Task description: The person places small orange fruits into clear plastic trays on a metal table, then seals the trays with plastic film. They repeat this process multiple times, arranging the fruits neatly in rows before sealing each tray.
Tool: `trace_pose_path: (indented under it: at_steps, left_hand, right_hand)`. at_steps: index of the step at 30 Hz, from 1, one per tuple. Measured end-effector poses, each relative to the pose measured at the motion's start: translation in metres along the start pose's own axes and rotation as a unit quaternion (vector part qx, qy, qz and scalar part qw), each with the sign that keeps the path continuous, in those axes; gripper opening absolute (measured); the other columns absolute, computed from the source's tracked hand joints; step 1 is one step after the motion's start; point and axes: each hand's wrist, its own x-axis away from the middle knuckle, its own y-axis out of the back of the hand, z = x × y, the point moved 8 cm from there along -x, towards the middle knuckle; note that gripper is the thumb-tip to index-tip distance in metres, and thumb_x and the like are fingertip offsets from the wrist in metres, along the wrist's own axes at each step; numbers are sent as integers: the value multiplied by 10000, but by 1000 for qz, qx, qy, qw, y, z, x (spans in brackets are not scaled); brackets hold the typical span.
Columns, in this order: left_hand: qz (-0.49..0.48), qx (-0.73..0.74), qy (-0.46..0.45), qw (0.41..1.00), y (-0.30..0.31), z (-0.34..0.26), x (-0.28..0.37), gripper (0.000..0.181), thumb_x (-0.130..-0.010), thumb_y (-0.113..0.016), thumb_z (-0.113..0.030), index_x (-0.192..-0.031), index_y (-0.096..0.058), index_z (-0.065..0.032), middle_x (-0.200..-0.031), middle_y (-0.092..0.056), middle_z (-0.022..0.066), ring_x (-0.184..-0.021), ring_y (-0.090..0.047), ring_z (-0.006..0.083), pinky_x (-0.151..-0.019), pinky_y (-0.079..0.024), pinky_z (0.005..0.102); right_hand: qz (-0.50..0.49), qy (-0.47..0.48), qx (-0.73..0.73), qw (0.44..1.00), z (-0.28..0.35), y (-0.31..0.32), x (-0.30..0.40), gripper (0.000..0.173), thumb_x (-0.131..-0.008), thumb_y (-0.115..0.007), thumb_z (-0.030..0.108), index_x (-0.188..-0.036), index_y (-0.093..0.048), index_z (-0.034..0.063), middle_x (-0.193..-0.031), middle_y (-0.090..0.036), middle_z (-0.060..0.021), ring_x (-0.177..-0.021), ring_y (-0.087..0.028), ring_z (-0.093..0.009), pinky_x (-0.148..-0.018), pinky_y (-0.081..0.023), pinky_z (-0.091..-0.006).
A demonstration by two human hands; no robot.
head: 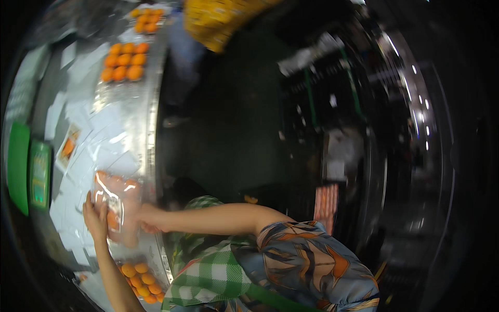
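Observation:
A pack of orange fruits [130, 187] under clear glossy film lies at the front edge of the metal table. Through the film a small picture label [114, 213] shows over the fruit. My left hand [95, 218] grips the pack's left side, its fingers spread along the film. At the pack's right side is my right hand [151, 218], blurred by motion. Its fingertips are unclear, and I cannot tell whether it grips the film or only touches it.
More packs of orange fruits [124, 59] stand farther along the metal table [150, 128], with another pack [142, 281] nearer me. Loose white sheets [113, 121], a picture card [68, 147] and a green device [40, 175] are there too. A person in yellow [218, 21] stands beyond.

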Motion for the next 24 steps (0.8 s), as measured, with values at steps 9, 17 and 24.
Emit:
trace_pose_path:
  at_steps: [9,17,24]
  left_hand:
    - [123,178,-22,976,-41,-99,37,531,-862,-522,-129,-1318,-316,48,-1235,-476,240,-1090,-505,275,-939,-376,336]
    - [257,132,-269,919,-109,-314,114,1053,-501,-826,-306,-1336,-290,45,-1261,-424,239,-1175,-418,351,-984,-336,397]
    - [433,139,-406,793,-171,-450,227,1191,-413,-850,-79,-1399,-183,-46,-1311,-385,214,-1235,-351,362,-1012,-324,409]
  right_hand:
    - [-95,330,-269,900,18,32,149,320,-782,-682,279,-869,-442,87,-819,-483,-31,-733,-482,-96,-590,-402,-210]
    - [-217,490,-285,795,-31,133,317,525,-763,-671,94,-1208,-407,4,-1101,-537,-92,-978,-546,-151,-837,-471,-305]
    - [-477,460,-155,733,-188,251,519,735,-649,-759,206,-1247,-401,-27,-1149,-528,-99,-1049,-517,-178,-909,-427,-332]
